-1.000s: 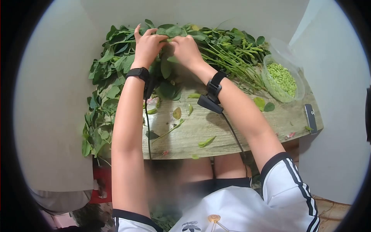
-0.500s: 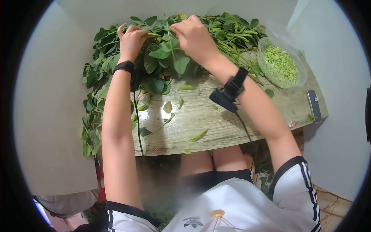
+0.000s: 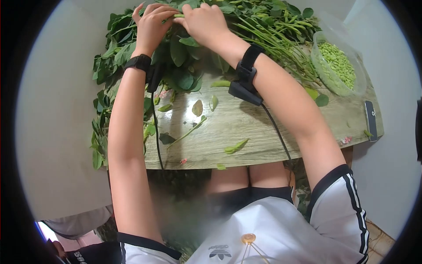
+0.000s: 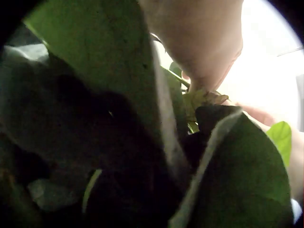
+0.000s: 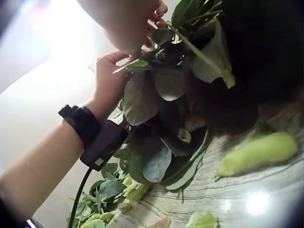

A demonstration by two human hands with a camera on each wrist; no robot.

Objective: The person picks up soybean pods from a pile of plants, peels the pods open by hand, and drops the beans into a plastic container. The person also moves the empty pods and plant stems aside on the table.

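At the far edge of the table, my left hand pinches a leafy bean stalk between thumb and fingers. My right hand is curled in close on the same stalk, their fingertips almost meeting. A slim green bean pod shows between them. Broad leaves hang below the hands; in the left wrist view, large leaves hide most of the grip. Across the right wrist view, the left hand and right hand both reach into the foliage.
A heap of cut bean plants lies along the back. At the right stands a clear tub of shelled green beans, with a phone by the table's edge. Loose pods and leaves lie on the wooden table.
Half a second ago the hands were apart, with a stem upright at the right hand. The right hand has since moved left, and the hands are close together again over the stalk.
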